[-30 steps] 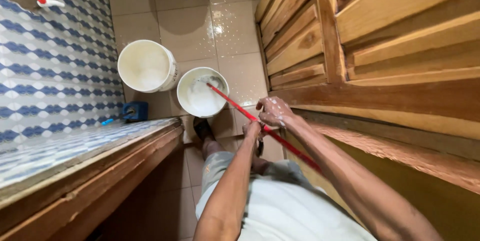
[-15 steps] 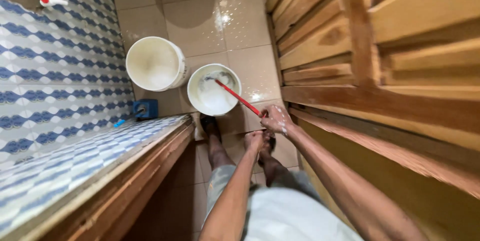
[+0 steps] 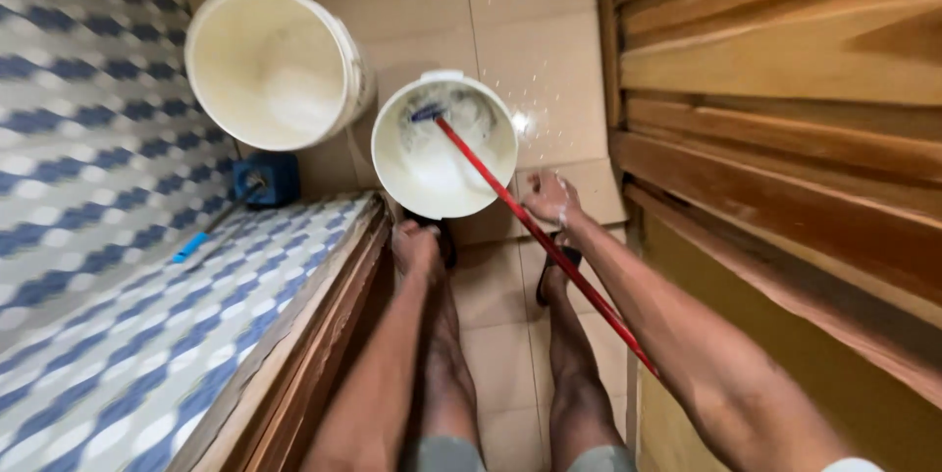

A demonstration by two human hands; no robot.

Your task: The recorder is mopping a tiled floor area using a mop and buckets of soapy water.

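Far left, the blue-patterned tiled counter (image 3: 108, 335) runs along the wall, a blue brush (image 3: 263, 178) on the floor beyond it. 2 white buckets: the larger bucket (image 3: 270, 65), then the paint bucket (image 3: 446, 143) on the floor tiles. Left hand (image 3: 416, 246) reaches down, loosely curled, its grip empty. The red stick (image 3: 530, 227) stands in the paint, right hand (image 3: 551, 199) closed around it.

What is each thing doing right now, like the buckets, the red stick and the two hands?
Near bucket: upright, white liquid inside.
Far bucket: upright, open, pale inside.
Red stick: slanted, its end dipped in the near bucket.
Right hand: gripping the red stick.
Left hand: off the stick, near the bucket's rim.
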